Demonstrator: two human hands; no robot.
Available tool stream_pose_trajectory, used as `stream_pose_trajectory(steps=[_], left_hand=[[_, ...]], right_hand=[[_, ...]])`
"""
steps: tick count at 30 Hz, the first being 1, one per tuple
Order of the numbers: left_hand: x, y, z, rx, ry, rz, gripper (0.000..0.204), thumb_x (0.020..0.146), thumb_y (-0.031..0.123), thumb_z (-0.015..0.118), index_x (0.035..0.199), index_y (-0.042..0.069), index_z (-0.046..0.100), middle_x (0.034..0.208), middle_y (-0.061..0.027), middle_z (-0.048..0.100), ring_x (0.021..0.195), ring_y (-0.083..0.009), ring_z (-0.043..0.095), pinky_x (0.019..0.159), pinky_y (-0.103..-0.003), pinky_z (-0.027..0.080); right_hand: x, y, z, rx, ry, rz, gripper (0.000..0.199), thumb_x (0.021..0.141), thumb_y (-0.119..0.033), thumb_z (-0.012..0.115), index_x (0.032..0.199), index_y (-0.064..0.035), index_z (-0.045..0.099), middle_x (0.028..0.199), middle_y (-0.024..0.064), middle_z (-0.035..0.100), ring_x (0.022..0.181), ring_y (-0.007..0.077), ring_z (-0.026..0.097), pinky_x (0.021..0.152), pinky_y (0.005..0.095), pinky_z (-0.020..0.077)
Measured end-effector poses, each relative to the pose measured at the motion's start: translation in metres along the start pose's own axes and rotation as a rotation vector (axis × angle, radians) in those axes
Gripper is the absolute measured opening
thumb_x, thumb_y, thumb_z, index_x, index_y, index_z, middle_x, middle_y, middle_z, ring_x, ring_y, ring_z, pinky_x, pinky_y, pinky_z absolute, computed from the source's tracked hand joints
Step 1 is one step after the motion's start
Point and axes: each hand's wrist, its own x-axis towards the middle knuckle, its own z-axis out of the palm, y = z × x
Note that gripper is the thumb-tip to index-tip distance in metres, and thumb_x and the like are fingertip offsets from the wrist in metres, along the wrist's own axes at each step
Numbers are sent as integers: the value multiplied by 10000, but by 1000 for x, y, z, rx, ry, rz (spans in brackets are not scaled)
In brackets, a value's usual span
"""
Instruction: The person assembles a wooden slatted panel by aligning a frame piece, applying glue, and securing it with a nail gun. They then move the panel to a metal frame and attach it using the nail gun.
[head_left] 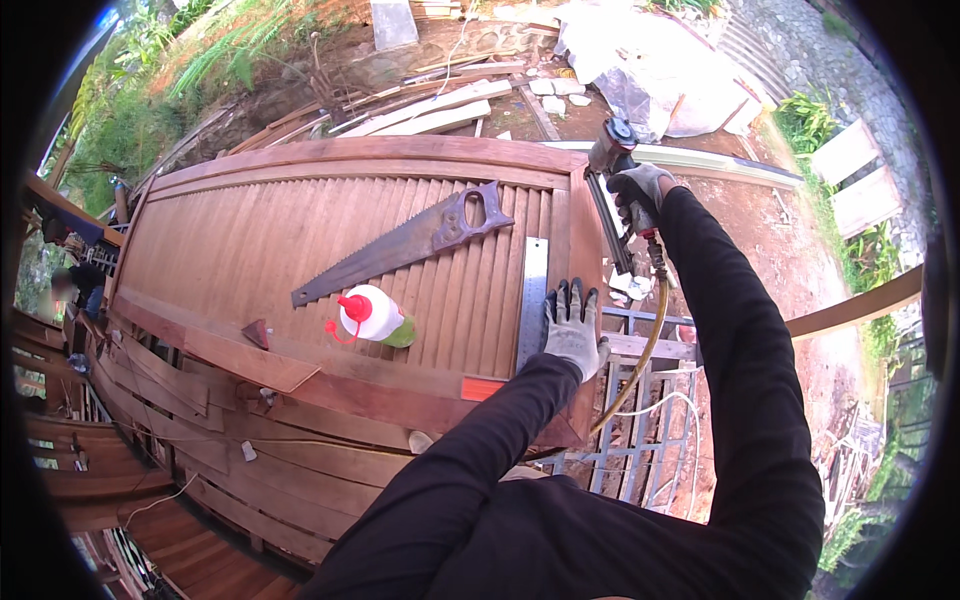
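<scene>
A louvered wooden door panel (pixel 230 235) lies flat in front of me. My left hand (pixel 573 338), in a grey glove with dark fingertips, rests flat on the panel's right end, fingers spread, beside a steel ruler (pixel 534 285). My right hand (pixel 642 188), gloved too, is closed around the handle of an air nail gun (pixel 613 150). The gun is at the panel's far right corner; whether its nose touches the wood I cannot tell. A handsaw (pixel 380 252) lies across the slats. Near it a white squeeze bottle (pixel 372 308) with a red cap lies tilted.
A yellow air hose (pixel 640 378) runs from the gun down past the panel's right edge. A metal grid frame (pixel 655 430) stands at the right. Boards (pixel 440 110) and white sheeting (pixel 640 60) lie beyond the panel. Another person (pixel 85 285) is at the far left.
</scene>
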Motion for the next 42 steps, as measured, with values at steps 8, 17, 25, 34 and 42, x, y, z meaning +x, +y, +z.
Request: stream_pose_trajectory(steps=[8,17,25,34,42], left_hand=[[3,-3,6,-17,32,23,944,863,457,654,1582,20,225,1631,-304,138,1521,-483,82,1219,-604,30],[0,-2,4,5,23,15,941,865,467,645,1582,22,230,1633,-300,136,1524,-472,81,1222,-597,26],[-1,3,0,30,1,8,933,864,471,641,1585,39,234,1644,-280,121,1532,-452,65,1227,-588,28],[5,-3,24,31,85,19,860,906,468,602,1584,69,256,1658,-236,132,1533,-438,91,1241,-550,48],[5,-5,15,209,24,-5,843,973,541,457,1608,64,173,1672,-219,90,1546,-420,26,1240,-519,-14]], right_hand=[[18,-9,10,-64,-12,20,180,864,-139,661,936,17,609,720,109,611,553,247,619,511,423,547],[17,-15,15,-115,-40,52,187,902,-172,609,955,7,605,754,118,630,593,247,624,542,434,542],[10,-8,4,16,-70,19,200,845,-148,700,930,-7,587,701,116,606,540,259,620,503,433,538],[-189,104,-36,444,40,-354,235,901,-174,686,1088,-36,649,772,23,582,606,148,584,532,307,508],[-389,237,20,288,199,-10,372,867,-59,714,1215,12,601,1067,101,666,870,119,650,715,304,548]])
